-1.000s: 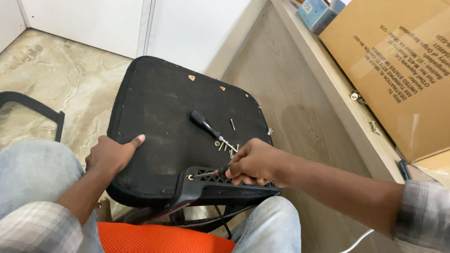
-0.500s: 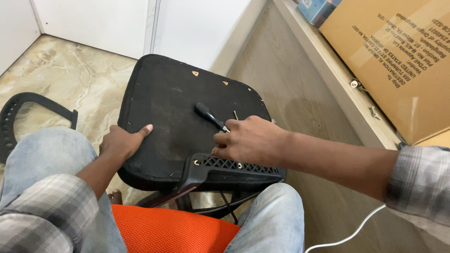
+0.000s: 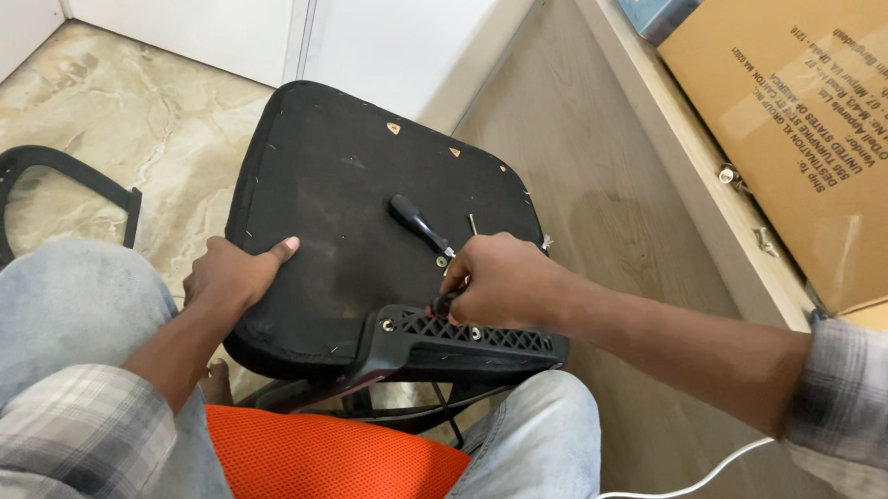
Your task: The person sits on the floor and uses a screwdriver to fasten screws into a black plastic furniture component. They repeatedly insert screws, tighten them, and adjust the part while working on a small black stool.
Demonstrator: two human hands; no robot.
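Observation:
A black chair seat (image 3: 338,187) lies underside up across my lap. My left hand (image 3: 229,274) grips its left edge, thumb on top. My right hand (image 3: 502,279) is closed around a small dark tool (image 3: 445,304) with a reddish end, which points down at the black ribbed plastic bracket (image 3: 461,336) on the seat's near edge. A black-handled screwdriver (image 3: 417,223) lies loose on the seat just beyond my right hand, with a single screw (image 3: 472,223) beside it. What the tool's tip touches is hidden.
A black armrest (image 3: 13,200) lies on the marble floor at the left. An orange mesh chair part (image 3: 328,462) sits between my knees. At the right are a wooden shelf (image 3: 683,179) with a large cardboard box (image 3: 822,125) and a white cable (image 3: 672,489).
My right hand has shifted from the loose screws down to the bracket's edge and now holds the small tool. My left hand stays on the seat's left edge.

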